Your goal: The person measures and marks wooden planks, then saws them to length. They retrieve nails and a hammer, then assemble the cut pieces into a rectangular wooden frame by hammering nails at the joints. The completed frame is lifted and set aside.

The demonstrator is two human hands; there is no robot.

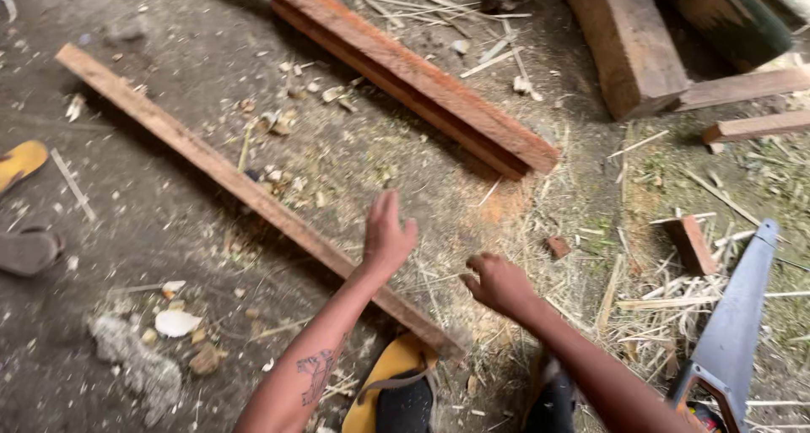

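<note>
While both hands hover over the dirt floor [169,222], neither grips anything: left hand [387,235] is released, fingers spread and pointing up-frame, just above the long thin plank [245,188] that runs diagonally from upper left to lower centre; can't tell if palm actually touches the wood. Right hand [499,283] is loosely curled, empty, just beside the plank's near end, over straw & sawdust. Thicker reddish beam [413,78] lies roughly parallel to the plank, further up, well apart from both hands. Handsaw [732,323] w/ grey blade lies on the ground at far right, orange-black handle at bottom edge, untouched. Small wood offcut [692,243] sits near the saw tip; smaller chip [557,247] betw. it and the right hand. Yellow sandal [392,391] at bottom centre, under the forearms. More timber [629,40] stacked top right. Another yellow sandal [21,163] at left edge.
</note>
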